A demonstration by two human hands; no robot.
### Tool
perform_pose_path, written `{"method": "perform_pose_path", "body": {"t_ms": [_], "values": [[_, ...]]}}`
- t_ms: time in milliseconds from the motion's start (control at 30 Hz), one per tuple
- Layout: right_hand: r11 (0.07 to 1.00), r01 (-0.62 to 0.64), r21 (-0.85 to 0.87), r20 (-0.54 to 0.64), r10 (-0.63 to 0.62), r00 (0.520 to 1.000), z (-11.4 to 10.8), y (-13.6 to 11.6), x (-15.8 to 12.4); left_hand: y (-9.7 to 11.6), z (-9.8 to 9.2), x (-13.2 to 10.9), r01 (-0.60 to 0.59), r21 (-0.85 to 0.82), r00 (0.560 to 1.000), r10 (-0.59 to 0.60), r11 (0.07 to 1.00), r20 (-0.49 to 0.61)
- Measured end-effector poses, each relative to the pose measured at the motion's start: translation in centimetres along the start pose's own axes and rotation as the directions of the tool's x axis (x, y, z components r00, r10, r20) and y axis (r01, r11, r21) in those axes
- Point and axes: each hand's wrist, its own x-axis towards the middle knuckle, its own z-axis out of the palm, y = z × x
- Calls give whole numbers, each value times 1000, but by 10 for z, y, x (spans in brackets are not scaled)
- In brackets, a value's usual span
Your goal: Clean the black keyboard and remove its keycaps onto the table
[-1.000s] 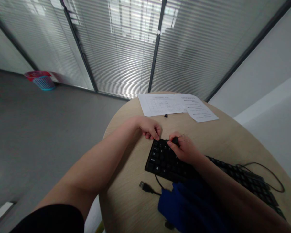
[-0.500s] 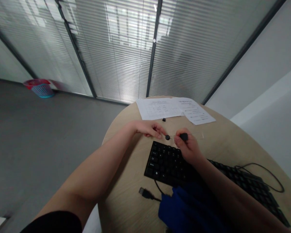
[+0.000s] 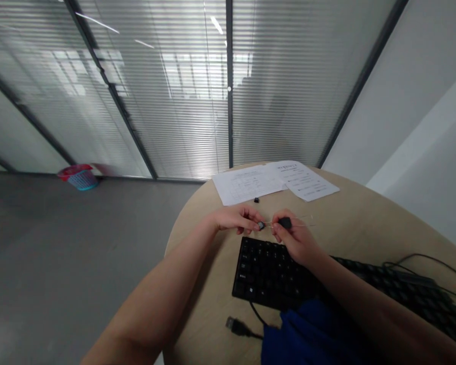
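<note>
Left hand (image 3: 241,218) over the surface (image 3: 197,253), palm down, thumb and forefinger pinched on a small black key (image 3: 261,225), a paler face showing. Right hand (image 3: 294,238) just beside it, fingers curled round the black handle of a wire puller (image 3: 285,223); thin wires run from the handle to the key between the left fingertips, and more wire sticks out past the right fingers on the other side. Whether the wires are hooked on the key: too small to tell. Keyboard (image 3: 266,268) lies flat just on the near side of both sets of fingers, touched by neither, its far right part hidden under the right forearm. Second key (image 3: 256,200) on the surface a little beyond the left fingers, near the edge of the papers (image 3: 251,183), which lie farther out. Nearer the body than the fingers: a USB plug (image 3: 238,327) on its cord, and blue cloth (image 3: 300,334) against the keyboard's near edge. Second keyboard (image 3: 403,289) right of the right fingers, beyond the forearm, a loose cable (image 3: 433,257) by it.
</note>
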Motion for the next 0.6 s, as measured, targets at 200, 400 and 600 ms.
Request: {"method": "perform_pose_path", "body": {"t_ms": [200,400,600], "values": [[997,47,-60,11,-46,999,0,-8,2,-2,2,0,12,-41,1000,-12,999,-4],[984,133,-119,25,-130,991,1,-10,2,-1,5,-1,72,-11,997,-72,997,-22],[980,132,-150,-131,-152,980,0,-8,1,-7,-2,0,14,-33,978,-21,999,-208]]}}
